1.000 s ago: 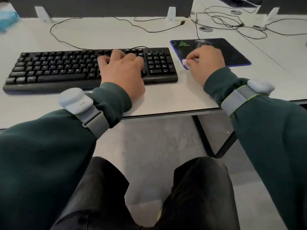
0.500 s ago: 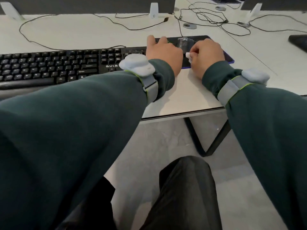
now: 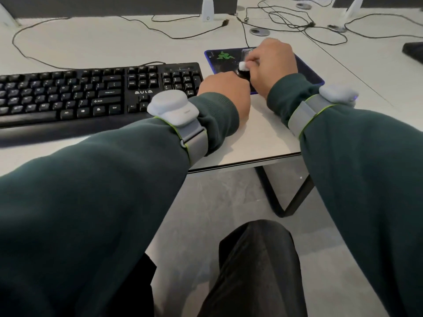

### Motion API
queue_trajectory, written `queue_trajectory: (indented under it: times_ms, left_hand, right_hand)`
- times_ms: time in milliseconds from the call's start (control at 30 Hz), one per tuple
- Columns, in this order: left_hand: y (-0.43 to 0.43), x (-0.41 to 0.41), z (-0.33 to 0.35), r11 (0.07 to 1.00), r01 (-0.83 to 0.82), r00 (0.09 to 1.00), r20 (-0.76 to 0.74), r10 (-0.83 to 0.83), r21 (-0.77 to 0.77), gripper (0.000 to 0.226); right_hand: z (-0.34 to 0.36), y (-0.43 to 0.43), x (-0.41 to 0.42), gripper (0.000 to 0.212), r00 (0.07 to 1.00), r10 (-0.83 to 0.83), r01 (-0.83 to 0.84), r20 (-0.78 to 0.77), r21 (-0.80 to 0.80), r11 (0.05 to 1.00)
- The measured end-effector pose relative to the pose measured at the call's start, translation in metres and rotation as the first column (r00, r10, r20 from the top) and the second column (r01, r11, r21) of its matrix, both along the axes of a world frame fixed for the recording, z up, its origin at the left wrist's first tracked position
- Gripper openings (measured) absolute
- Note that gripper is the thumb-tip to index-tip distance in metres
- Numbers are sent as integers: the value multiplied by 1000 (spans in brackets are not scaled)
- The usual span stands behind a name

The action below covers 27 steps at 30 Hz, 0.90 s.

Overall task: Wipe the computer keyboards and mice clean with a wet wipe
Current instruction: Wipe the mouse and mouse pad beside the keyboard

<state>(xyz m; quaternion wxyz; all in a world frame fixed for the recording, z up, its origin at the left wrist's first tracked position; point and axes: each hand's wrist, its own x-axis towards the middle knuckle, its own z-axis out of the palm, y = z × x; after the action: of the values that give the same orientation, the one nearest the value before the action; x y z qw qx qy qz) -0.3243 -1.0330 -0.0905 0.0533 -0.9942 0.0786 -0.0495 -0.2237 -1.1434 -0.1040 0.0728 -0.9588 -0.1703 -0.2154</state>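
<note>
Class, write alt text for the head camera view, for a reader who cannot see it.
A person's right hand pinches a white wet wipe against a dark mouse on a logo-printed mouse pad, while the left hand rests at the mouse's near side. A black keyboard lies to the left on the white desk.

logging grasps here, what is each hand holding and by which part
Right hand pinches the wadded white wipe in its fingertips. Left hand holds the dark mouse, seemingly by its near end; grip mostly hidden.
</note>
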Motion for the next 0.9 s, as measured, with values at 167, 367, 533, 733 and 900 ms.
queue_trajectory:
  times_ms: [167,367,533,733,900]
  left_hand:
    - [5,-2,-9,1000,-3,999,36,3,13,44]
    - [3,-4,-5,999,42,999,-4,-43,-23,36]
    - [11,-3,-8,998,65,998,-3,-65,-8,33]
    - [14,2,6,996,83,992,-96,-80,21,37]
    - [16,-5,-4,991,129,986,-108,-125,30,40]
  right_hand:
    - [-3,19,-2,20,985,79,-117,-152,-257,959]
    - [11,27,11,28,972,-4,-88,-233,-382,920]
    - [14,38,18,31,963,-15,-89,-269,-369,925]
    - [24,35,-4,35,951,-73,-53,-302,-387,920]
    - [23,38,-24,26,926,-14,-142,-378,-382,913]
